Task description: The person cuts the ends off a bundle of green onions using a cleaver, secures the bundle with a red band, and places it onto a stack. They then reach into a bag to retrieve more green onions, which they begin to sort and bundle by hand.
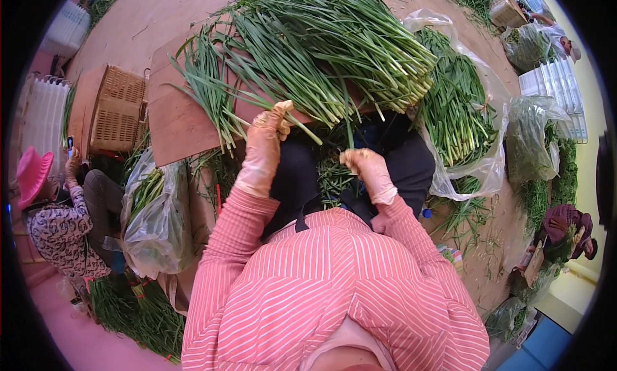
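Observation:
My gloved left hand point(264, 144) grips a few garlic chive stalks point(306, 131) between thumb and fingers; a pale cut end sticks out to the right. Pinched in my gloved right hand point(370, 171) is a long green leaf point(349, 122) that runs up towards the pile. Both hands are above my lap. Before me a reddish-brown board point(168, 106) carries a large heap of garlic chives point(356, 43), a narrower row point(294, 72) and a small bunch point(212, 89) at the left. Leaf scraps point(332, 178) lie between my knees.
An open plastic bag point(482, 178) of chives point(455, 106) stands at my right. To the left are another filled bag point(159, 231), a brown plastic crate point(118, 108) and a seated person point(62, 226) in a pink hat. Tied bundles point(144, 318) lie behind that bag.

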